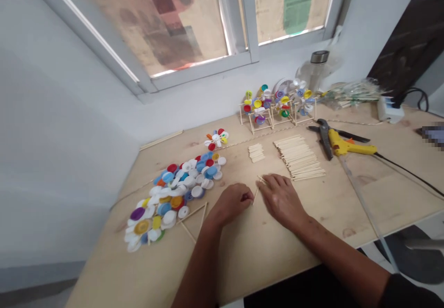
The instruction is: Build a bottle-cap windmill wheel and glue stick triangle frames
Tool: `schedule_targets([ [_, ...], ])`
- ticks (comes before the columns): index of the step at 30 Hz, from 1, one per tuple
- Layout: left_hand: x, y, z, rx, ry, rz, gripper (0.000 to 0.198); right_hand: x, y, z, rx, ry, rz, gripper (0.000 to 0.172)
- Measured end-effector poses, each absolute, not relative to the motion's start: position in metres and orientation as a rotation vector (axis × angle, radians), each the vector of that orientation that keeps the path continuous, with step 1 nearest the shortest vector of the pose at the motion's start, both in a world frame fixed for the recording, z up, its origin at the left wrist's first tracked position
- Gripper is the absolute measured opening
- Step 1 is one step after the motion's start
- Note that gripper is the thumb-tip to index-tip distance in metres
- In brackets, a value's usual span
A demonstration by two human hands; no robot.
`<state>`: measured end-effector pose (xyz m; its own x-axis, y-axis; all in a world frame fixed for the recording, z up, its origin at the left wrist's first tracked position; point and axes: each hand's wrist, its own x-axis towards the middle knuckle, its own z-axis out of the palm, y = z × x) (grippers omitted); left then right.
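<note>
Near the middle of the wooden table (287,234), my left hand (236,201) is closed, its fingertips at the lower end of a thin wooden stick (255,194). My right hand (280,197) lies palm down with its fingers close together, at the upper end of that stick and on a second short stick (261,178) that crosses it. Beyond my hands are a small bundle of short sticks (256,153) and a larger row of longer sticks (300,157). Joined sticks (204,214) lie to the left of my left forearm.
Many bottle caps (176,185) are heaped at the left. A cap wheel (216,138) lies behind them. Stick stands with cap wheels (260,109) line the wall. Pliers (325,139) and a yellow glue gun (347,146) with a cord are at the right, near a power strip (390,110).
</note>
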<state>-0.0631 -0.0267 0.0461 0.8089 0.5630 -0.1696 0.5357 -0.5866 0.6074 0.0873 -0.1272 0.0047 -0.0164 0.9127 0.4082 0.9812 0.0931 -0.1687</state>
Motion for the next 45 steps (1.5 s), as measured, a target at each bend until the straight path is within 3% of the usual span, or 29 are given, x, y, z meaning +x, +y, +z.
schedule_targets([
  [45, -0.055, -0.047, 0.035, 2.523, 0.972, 0.081, 0.011, 0.087, -0.127, -0.001, -1.851, -1.979, -0.265, 0.031],
])
